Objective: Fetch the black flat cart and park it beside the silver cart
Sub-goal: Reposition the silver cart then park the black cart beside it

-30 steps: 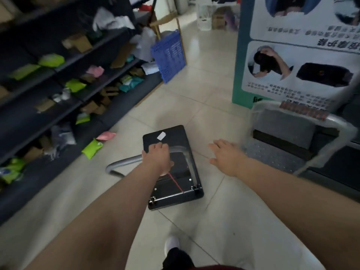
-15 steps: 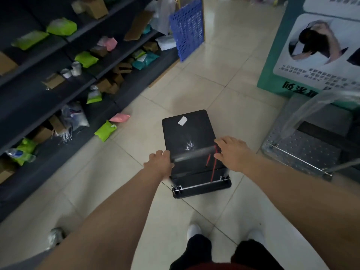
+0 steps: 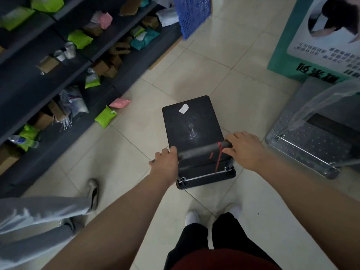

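The black flat cart (image 3: 191,121) stands on the tiled floor straight ahead of me, with a white label near its far edge. Its grey handle bar (image 3: 198,152) is upright, with a red string tied near the right end. My left hand (image 3: 165,162) grips the bar's left end and my right hand (image 3: 243,148) grips its right end. The silver cart (image 3: 307,141), a perforated metal platform with a plastic-wrapped handle, is parked to the right, a floor tile's width from the black cart.
Dark shelving (image 3: 58,78) with parcels and boxes runs along the left. Green and pink packets (image 3: 106,116) lie on the floor by it. A blue crate (image 3: 191,14) leans at the far end. Another person's grey-trousered legs (image 3: 44,217) stand at lower left. A green poster stand (image 3: 311,55) rises behind the silver cart.
My right hand reached in and took hold of the handle bar. The handle came upright, and the cart now points straight ahead. Another person's legs came into view at lower left.
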